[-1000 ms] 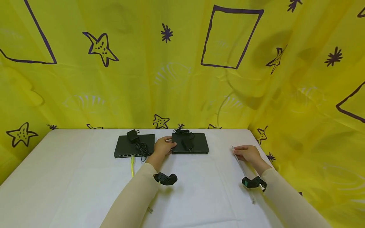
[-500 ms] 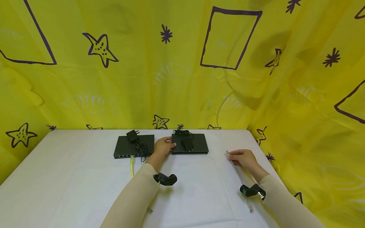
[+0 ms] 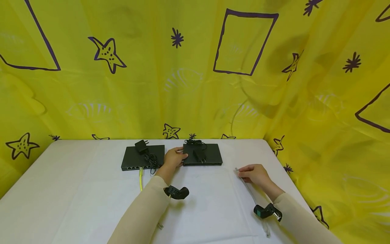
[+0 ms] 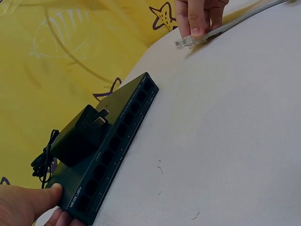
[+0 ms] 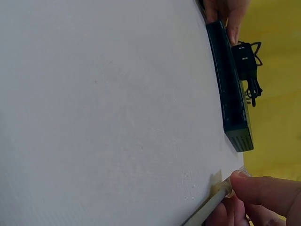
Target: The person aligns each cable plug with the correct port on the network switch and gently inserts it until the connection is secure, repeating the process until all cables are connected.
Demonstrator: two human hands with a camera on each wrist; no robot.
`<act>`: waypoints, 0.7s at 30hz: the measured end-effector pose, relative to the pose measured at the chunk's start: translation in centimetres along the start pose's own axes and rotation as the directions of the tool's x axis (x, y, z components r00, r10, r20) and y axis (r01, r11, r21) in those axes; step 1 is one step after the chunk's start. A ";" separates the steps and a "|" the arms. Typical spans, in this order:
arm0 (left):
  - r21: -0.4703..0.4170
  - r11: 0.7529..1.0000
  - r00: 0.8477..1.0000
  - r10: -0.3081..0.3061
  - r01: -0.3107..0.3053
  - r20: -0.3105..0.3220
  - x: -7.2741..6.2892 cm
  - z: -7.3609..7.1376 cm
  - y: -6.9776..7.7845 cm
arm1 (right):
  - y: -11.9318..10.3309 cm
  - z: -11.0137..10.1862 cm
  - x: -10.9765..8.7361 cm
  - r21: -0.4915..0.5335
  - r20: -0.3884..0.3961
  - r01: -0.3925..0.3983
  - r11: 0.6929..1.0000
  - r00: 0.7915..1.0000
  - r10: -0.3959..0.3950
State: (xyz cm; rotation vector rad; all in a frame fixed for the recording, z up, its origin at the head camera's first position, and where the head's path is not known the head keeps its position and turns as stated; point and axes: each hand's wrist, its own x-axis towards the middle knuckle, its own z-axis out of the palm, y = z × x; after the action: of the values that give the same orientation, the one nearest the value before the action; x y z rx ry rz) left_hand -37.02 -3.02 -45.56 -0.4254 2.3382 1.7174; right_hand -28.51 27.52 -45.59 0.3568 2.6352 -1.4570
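A black network switch (image 3: 214,154) lies at the back middle of the table; its row of ports shows in the left wrist view. My left hand (image 3: 173,158) grips its left end, thumb on top and the other fingers low at the side. On the switch rests a black power adapter (image 4: 77,136) with a bundled cord. Right of the switch, my right hand (image 3: 256,174) pinches a grey Ethernet cable (image 3: 248,190) just behind its clear plug (image 4: 185,43). The plug is apart from the switch. The cable's other end (image 3: 267,232) hangs lower, past the wrist.
A second black network switch (image 3: 129,157) lies to the left, bearing another adapter (image 3: 141,147) and cord. A yellow Ethernet cable (image 3: 141,179) is plugged into its front and runs under my left arm. A yellow patterned curtain (image 3: 195,84) borders the white table (image 3: 76,203).
My right hand has moved left and toward the front with the Ethernet cable, bringing its plug nearer the right-hand switch. My left hand keeps its grip there.
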 end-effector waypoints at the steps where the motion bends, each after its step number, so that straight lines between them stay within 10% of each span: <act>1: 0.002 1.000 1.000 0.003 -0.003 0.000 0.0 0.0 0.0 | -0.1 0.2 -0.1 -0.005 -0.001 0.000 1.000 1.000 0.000; 21: -0.009 1.000 1.000 0.026 -0.026 -0.006 -0.5 0.1 0.0 | -1.3 2.4 -1.1 -0.142 -0.057 0.068 0.988 0.995 -0.077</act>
State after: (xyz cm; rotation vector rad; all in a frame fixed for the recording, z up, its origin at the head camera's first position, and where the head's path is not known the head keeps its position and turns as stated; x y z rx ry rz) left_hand -36.53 -2.91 -45.43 -0.4036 2.3511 1.7416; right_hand -27.87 24.67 -45.54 0.3004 2.8080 -1.2910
